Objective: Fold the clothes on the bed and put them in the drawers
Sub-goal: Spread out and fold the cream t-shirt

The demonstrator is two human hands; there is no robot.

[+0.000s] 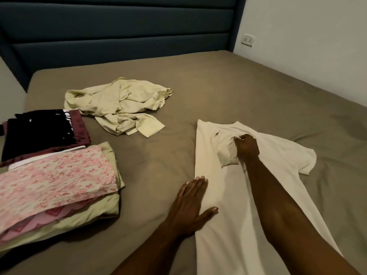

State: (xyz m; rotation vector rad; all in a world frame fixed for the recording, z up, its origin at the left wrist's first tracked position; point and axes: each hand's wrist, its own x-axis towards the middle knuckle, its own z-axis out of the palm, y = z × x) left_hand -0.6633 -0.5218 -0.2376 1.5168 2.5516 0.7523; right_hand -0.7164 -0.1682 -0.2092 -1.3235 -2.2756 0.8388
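Head view. A white T-shirt (222,195) lies flat on the bed (198,86), near the right part of the front edge, with its collar toward the headboard (119,26). Its left side is folded inward, giving a straight left edge; the right sleeve lies spread out toward the right edge of the bed.

The left hand (190,203) lies flat, fingers straight and together, thumb spread. It presses along the folded left edge of the T-shirt, partly on the sheet and partly on the cloth. The right hand (247,146) rests near the collar with fingers curled, pinching a fold of the T-shirt fabric (the exact fingertip contact is hard to see).

A crumpled pale yellow shirt (119,104) lies unfolded near the middle of the bed, well apart from the T-shirt.

At the left edge of the bed are two piles of folded clothes. The nearer pile (59,187) has a pink floral piece on top of pale green and pink layers. The farther pile (41,133), touching it, has a black garment on maroon cloth.

A wall socket (248,39) sits on the white wall beside the headboard.
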